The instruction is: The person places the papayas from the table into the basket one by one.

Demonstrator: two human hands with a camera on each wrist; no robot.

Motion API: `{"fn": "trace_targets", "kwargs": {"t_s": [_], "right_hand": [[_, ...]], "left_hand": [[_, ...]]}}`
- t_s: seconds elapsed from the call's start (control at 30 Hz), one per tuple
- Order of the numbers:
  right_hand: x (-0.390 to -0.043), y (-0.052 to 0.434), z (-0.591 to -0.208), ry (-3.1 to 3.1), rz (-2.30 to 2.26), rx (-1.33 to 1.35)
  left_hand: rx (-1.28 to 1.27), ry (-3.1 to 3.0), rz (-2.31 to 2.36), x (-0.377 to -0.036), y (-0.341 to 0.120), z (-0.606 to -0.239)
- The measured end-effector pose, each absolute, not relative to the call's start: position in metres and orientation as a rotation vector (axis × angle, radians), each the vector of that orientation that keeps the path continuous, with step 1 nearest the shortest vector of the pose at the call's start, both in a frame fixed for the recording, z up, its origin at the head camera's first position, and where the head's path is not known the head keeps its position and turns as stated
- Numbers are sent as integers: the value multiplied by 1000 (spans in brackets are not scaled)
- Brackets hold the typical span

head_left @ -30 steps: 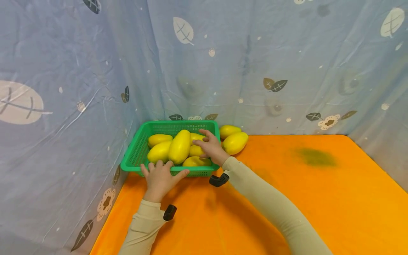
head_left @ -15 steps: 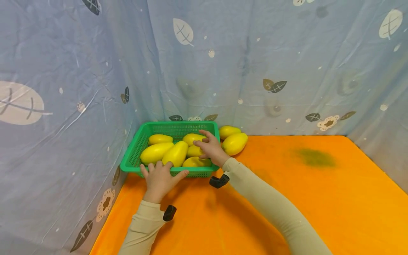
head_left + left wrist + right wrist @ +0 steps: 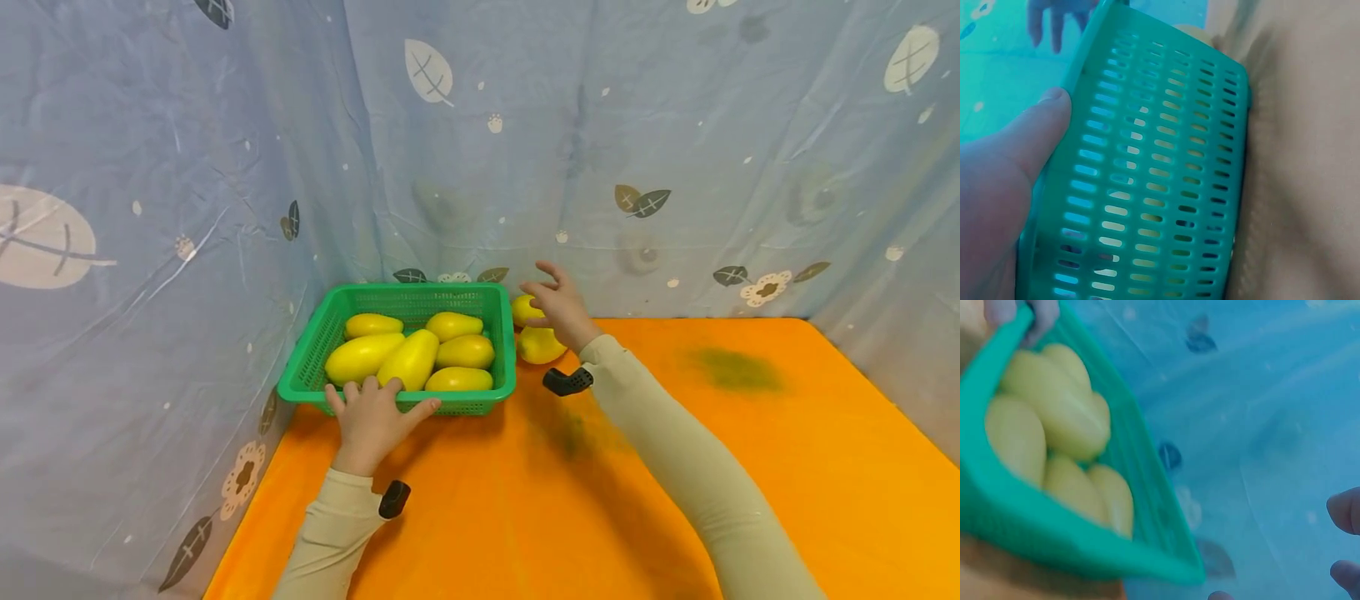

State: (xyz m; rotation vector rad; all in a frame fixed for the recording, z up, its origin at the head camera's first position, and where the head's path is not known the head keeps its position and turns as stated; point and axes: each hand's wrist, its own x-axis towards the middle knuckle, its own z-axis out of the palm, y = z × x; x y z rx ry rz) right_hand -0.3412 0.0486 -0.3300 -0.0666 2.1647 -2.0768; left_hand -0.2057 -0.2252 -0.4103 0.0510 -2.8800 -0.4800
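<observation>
A green perforated plastic basket [image 3: 495, 396] holds several yellow oblong fruits [image 3: 457, 379] that look like mangoes. My left hand [image 3: 371, 429] grips its front rim, fingers hooked over the edge and thumb spread along it; the left wrist view shows that thumb [image 3: 1041, 125] against the rim. To the right of the basket, my right hand [image 3: 562, 308] hangs with nothing in it, fingers spread loosely. Beneath and behind that hand lie two more fruits, a front one [image 3: 538, 346] and a back one [image 3: 523, 312], both partly hidden by it. The right wrist view catches only its fingertips [image 3: 1344, 512].
An orange cloth [image 3: 637, 467] covers the tabletop, with a dark greenish stain [image 3: 735, 369] on its right side. Blue leaf-patterned curtains [image 3: 480, 167] enclose the back and sides, the basket standing close to the back left corner.
A fruit atop the pile has settled lower toward the front left, nudging its neighbour left. My right hand has left the basket and moved right, over the loose fruits. My left hand stays put.
</observation>
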Motion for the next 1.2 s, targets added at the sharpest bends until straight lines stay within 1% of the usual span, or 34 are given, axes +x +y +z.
{"fn": "trace_targets", "kwargs": {"t_s": [0.17, 0.3, 0.47, 0.6, 0.83, 1.03, 1.2], "right_hand": [[-353, 78, -340, 2229, -2067, 69], [-357, 92, -363, 2261, -2016, 163], [-358, 97, -398, 2248, -1915, 205], [-359, 93, -414, 2274, -1851, 212], [-363, 77, -427, 2381, -1867, 254], [-362, 75, -431, 2231, -2024, 354], [-361, 75, -429, 2130, -2136, 375]], "left_hand": [[59, -2880, -471, -205, -230, -410], [62, -2880, -455, -205, -233, -412], [69, -2894, -439, -205, -234, -414], [65, -2897, -440, -205, -231, -416], [64, -2883, -457, -203, -228, -416], [47, -2880, -467, -204, -224, -414], [51, -2861, -467, -205, -223, -413]]}}
